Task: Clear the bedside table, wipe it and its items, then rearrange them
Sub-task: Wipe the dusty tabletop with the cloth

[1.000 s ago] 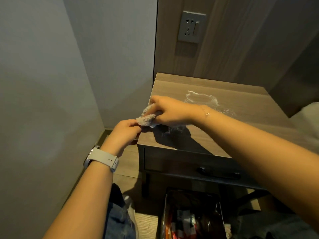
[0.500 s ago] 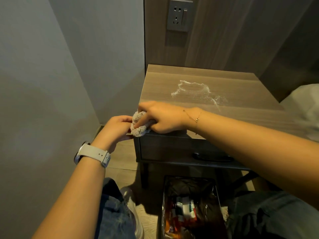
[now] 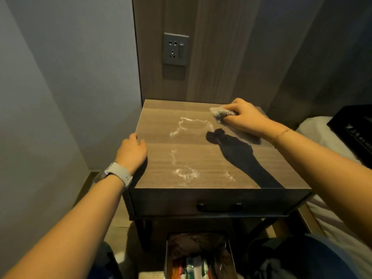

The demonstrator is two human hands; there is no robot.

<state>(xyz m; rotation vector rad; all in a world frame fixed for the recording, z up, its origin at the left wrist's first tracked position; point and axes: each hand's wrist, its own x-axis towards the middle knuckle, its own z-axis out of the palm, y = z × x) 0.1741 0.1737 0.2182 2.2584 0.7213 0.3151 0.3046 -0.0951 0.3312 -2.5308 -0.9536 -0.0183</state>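
The wooden bedside table (image 3: 161, 125) has a bare top marked with whitish wet streaks (image 3: 187, 125). At its far right corner my right hand (image 3: 244, 117) grips a crumpled grey cloth (image 3: 220, 113) and presses it onto the top. My left hand (image 3: 131, 151), with a watch on the wrist, rests on the table's left edge, fingers loosely curled over it. A dark drawer with a black handle (image 3: 219, 206) faces me.
A bin (image 3: 198, 256) lined with a bag and holding colourful rubbish stands on the floor under the table. White bedding (image 3: 314, 125) and a black box (image 3: 354, 127) lie to the right. A wall socket (image 3: 175, 48) sits above the table; the grey wall is close on the left.
My right hand carried the cloth from the table's front left corner to its far right corner. My left hand let go of the cloth and came to rest on the left edge.
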